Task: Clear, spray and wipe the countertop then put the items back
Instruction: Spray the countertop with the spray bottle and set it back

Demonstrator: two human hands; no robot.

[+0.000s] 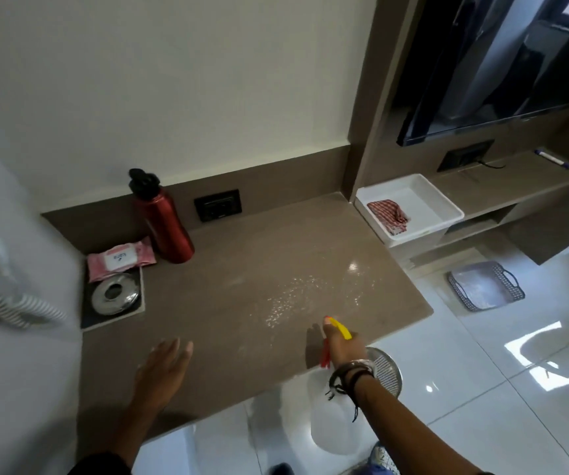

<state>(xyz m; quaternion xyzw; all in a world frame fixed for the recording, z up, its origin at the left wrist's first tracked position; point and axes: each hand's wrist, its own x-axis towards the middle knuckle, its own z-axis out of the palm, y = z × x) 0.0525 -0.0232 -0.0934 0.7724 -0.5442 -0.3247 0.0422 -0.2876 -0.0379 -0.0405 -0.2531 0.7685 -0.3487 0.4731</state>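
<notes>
Head: spray bottle [336,406] in right hand [341,347]

A TV [502,63] hung way up and to the right of the right hand [343,349], with a marker [550,158] on the shelf below it. A grey basket [485,286] sat on the tiles [481,389] off to that hand's right, and a wall socket [217,205] was far ahead and left of it.

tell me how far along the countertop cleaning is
Partly cleared: the red bottle, wipes pack and metal ring sit at the back left. Spraying is in hand: the right hand holds the spray bottle, with droplets on the countertop. The left hand is empty. Wiping remains; the cloth lies in the white tray.
</notes>
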